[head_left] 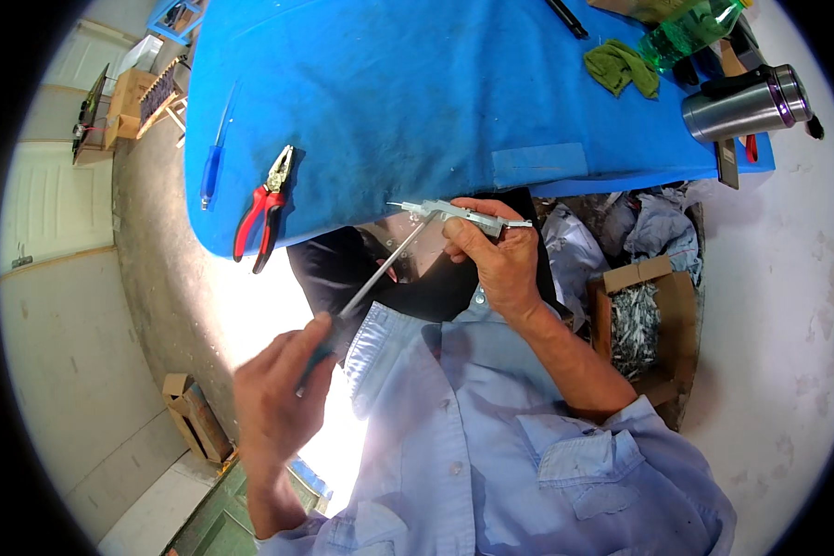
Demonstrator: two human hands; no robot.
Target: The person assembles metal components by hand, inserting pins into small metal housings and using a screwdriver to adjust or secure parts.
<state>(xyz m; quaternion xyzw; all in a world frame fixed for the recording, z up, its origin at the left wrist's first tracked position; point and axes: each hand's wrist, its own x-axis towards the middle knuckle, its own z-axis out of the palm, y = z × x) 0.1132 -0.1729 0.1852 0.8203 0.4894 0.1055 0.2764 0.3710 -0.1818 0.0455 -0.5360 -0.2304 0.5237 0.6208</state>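
My left hand (283, 389) is closed around the dark handle of a screwdriver (380, 271), whose long steel shaft points up and to the right. The shaft's tip meets a narrow silver metal part (477, 217); whether it sits in a slot is too small to tell. That part is pinched between the thumb and fingers of my right hand (505, 255), just off the table's near edge and above my lap. A thin pin-like end sticks out at its left. On the blue-covered table (371, 120) lie red-and-black pliers (267, 208) and a blue-handled screwdriver (214, 167).
A steel flask (746, 104), a green bottle (690, 37) and a green cloth (621, 68) occupy the table's right end. Below, at right, stands a cardboard box (681, 338) of thin silvery pieces beside plastic bags (573, 255). Another carton (196, 419) stands on the floor at left.
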